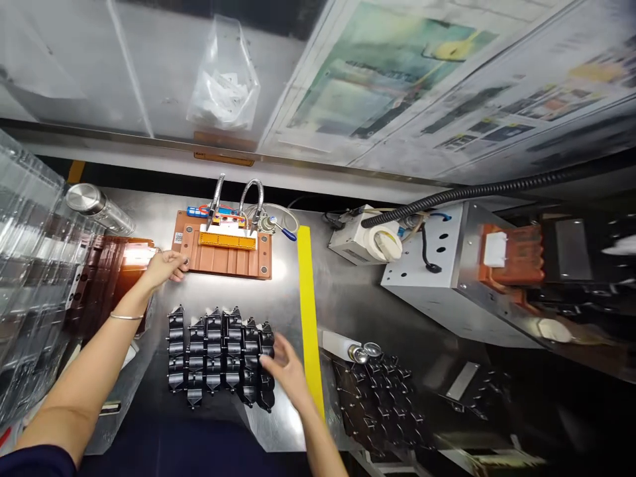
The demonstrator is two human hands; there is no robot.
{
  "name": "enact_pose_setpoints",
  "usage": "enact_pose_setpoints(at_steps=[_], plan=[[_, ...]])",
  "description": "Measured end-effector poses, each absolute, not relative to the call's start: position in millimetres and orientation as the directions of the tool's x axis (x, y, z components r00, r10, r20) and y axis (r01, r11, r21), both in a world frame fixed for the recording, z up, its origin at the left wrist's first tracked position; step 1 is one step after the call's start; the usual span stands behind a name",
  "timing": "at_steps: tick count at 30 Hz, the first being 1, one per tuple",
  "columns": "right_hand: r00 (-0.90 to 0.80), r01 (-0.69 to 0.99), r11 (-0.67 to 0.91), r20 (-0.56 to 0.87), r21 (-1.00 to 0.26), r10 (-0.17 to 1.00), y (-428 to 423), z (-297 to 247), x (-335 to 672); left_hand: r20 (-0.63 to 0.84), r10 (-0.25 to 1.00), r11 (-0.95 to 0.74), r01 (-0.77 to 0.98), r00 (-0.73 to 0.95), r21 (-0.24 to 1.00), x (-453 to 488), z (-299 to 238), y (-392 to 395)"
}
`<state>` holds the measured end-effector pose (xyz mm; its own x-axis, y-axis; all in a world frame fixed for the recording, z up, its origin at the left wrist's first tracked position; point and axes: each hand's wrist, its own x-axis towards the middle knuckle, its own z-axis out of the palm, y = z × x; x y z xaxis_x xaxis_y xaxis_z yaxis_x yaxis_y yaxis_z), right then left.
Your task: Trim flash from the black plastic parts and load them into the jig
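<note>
My left hand (165,266) reaches to the left edge of a brown fixture plate (223,257) that carries an orange bar; its fingers are curled at the plate's corner, and what they grip is hidden. My right hand (285,370) hovers with fingers spread at the right end of a row of black plastic parts (218,354) lined up on the steel bench. Two flexible metal hoses (251,199) arch over the fixture.
A yellow tape strip (308,311) runs down the bench. To the right lie a pile of black parts (382,404), a grey metal box (447,265) and a corrugated black hose (497,189). Clear trays (24,265) and a steel bottle (97,205) stand at the left.
</note>
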<state>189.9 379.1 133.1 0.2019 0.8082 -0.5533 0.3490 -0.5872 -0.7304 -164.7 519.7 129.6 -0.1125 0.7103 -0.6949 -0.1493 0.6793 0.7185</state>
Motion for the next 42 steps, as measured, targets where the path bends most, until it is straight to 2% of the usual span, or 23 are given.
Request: enact_pose_setpoints(at_steps=[2, 5, 7, 9, 11, 13, 16, 19, 22, 25, 29, 33, 38, 40, 42], plan=[[0.129, 0.350, -0.590, -0.587, -0.728, 0.800, 339.2, 125.3, 194.7, -0.684, 0.715, 0.658, -0.188, -0.148, 0.729, -154.4, 128.5, 500.0], [0.174, 0.325, -0.576, -0.552, -0.750, 0.816, 334.2, 125.7, 200.8, -0.593, 0.780, 0.574, -0.148, -0.202, 0.805, -137.3, 134.2, 475.9], [0.239, 0.428, -0.479, -0.415, -0.766, 0.878, 361.8, 137.2, 198.3, -0.440, 0.859, 0.457, 0.005, -0.260, 0.889, -125.8, 143.9, 462.9], [0.141, 0.638, -0.240, -0.195, -0.732, 0.971, 401.8, 153.0, 184.1, -0.187, 0.946, 0.256, 0.257, -0.266, 0.932, -114.7, 155.4, 453.2], [-0.154, 0.753, 0.144, 0.041, -0.642, 0.987, 443.2, 164.9, 157.1, 0.088, 0.987, -0.010, 0.499, -0.134, 0.866, -104.7, 163.4, 449.1], [-0.418, 0.741, 0.432, 0.150, -0.514, 0.896, 477.5, 166.4, 123.0, 0.254, 0.966, -0.220, 0.654, 0.043, 0.724, -97.1, 163.8, 452.2], [-0.566, 0.736, 0.581, 0.153, -0.348, 0.810, 508.0, 149.8, 79.2, 0.275, 0.948, -0.285, 0.807, 0.158, 0.517, -93.0, 148.7, 469.9], [-0.576, 0.760, 0.587, 0.127, -0.280, 0.807, 521.9, 128.9, 65.2, 0.207, 0.954, -0.283, 0.875, 0.216, 0.394, -95.8, 126.5, 496.8], [-0.560, 0.758, 0.564, 0.116, -0.328, 0.820, 541.6, 123.3, 83.1, 0.131, 0.947, -0.320, 0.883, 0.292, 0.343, -97.2, 112.3, 523.2], [-0.375, 0.857, 0.387, 0.104, -0.339, 0.921, 576.1, 132.1, 115.8, 0.060, 0.956, -0.290, 0.898, 0.287, 0.331, -92.4, 108.1, 540.7], [-0.095, 0.980, 0.093, -0.007, -0.176, 0.995, 621.1, 141.3, 152.1, 0.016, 0.962, -0.263, 0.914, 0.272, 0.308, -83.6, 107.3, 544.1], [-0.041, 0.985, 0.021, -0.115, -0.169, 0.992, 651.6, 142.4, 170.1, -0.002, 0.965, -0.250, 0.925, 0.261, 0.285, -79.4, 104.1, 537.7], [-0.057, 0.972, 0.032, -0.099, -0.231, 0.993, 683.4, 150.3, 180.6, 0.018, 0.968, -0.240, 0.908, 0.249, 0.344, -78.8, 99.6, 534.7], [-0.042, 0.967, 0.018, -0.090, -0.253, 0.995, 685.6, 154.8, 180.6, 0.045, 0.969, -0.240, 0.878, 0.244, 0.413, -83.3, 101.1, 534.9], [-0.020, 0.964, 0.003, -0.060, -0.264, 0.998, 677.2, 157.6, 175.7, 0.083, 0.982, -0.188, 0.848, 0.169, 0.496, -91.7, 104.6, 537.1]])
